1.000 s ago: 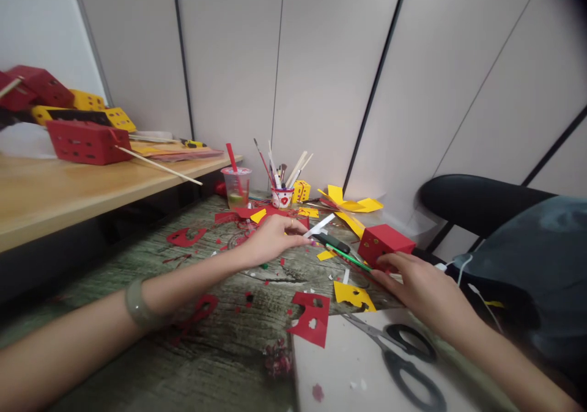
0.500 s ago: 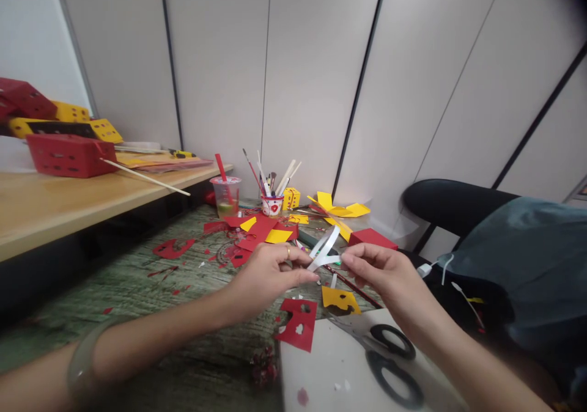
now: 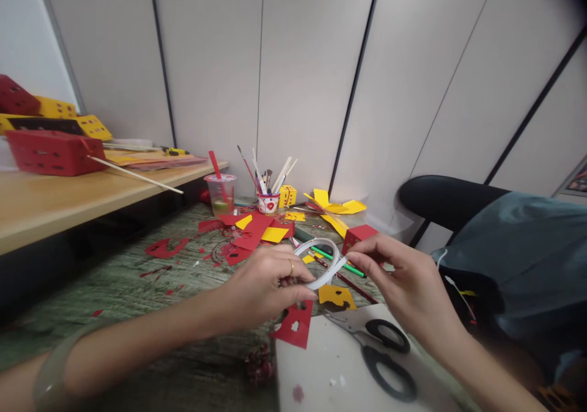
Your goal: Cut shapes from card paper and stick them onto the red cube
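A thin roll of white tape [image 3: 328, 275] is held between my hands, its round hole facing me at a tilt. My left hand [image 3: 270, 280] is closed on the roll's lower left edge, thumb below and fingers above. With thumb and forefinger, my right hand [image 3: 398, 271] pinches the tape's end at the roll's right side. Beneath the hands lie a yellow paper piece with holes [image 3: 338, 296] and a red paper piece with holes [image 3: 296, 326]. Open scissors with black handles [image 3: 387, 363] rest below my right hand on a white board [image 3: 316, 378].
Behind the hands stand a cup of brushes and sticks [image 3: 268, 203], a plastic drink cup with a red straw [image 3: 220, 195] and a red box [image 3: 358, 236]. Red and yellow paper scraps [image 3: 167, 248] cover the table. Left is a wooden shelf [image 3: 105, 198]; right, a black chair [image 3: 440, 193].
The white tape roll has turned from nearly edge-on to show its round opening. Both hands have shifted slightly and still hold the tape. The view has moved a little to the right.
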`<state>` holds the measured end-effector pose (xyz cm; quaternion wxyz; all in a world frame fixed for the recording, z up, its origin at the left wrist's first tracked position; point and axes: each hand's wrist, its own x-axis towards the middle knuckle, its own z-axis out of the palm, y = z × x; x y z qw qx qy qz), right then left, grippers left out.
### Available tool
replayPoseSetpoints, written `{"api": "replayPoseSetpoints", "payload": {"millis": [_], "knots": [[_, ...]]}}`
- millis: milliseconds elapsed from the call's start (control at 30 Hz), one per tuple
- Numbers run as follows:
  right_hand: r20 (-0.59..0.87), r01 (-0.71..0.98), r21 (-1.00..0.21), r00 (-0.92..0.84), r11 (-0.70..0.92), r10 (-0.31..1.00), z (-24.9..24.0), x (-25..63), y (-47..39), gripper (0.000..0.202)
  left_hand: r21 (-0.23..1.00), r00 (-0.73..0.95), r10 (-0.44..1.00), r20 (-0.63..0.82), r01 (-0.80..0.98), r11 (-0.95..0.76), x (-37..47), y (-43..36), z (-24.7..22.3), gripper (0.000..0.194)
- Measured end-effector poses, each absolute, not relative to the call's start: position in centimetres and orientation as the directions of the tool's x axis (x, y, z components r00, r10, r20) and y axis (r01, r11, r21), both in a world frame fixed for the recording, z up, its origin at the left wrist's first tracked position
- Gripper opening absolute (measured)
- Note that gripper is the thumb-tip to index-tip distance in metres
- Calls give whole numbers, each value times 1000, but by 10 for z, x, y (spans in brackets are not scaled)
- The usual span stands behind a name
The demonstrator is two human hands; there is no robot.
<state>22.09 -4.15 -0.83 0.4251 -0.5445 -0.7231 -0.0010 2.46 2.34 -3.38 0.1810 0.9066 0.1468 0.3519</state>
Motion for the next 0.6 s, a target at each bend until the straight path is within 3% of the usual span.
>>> {"api": "replayPoseSetpoints", "payload": {"millis": [367,467,600], "knots": [[624,736,-493,-73,464,778,-14,221,-43,8,389,759,279,588,37,-921,24,25,-36,11],[596,669,-575,-52,471,801,-16,220,-44,7,393,789,246,564,5,-919,24,25,-36,12],[519,467,-776,89,425,850,-20,223,-40,12,416,804,219,553,-39,-909,26,20,-36,8]]}}
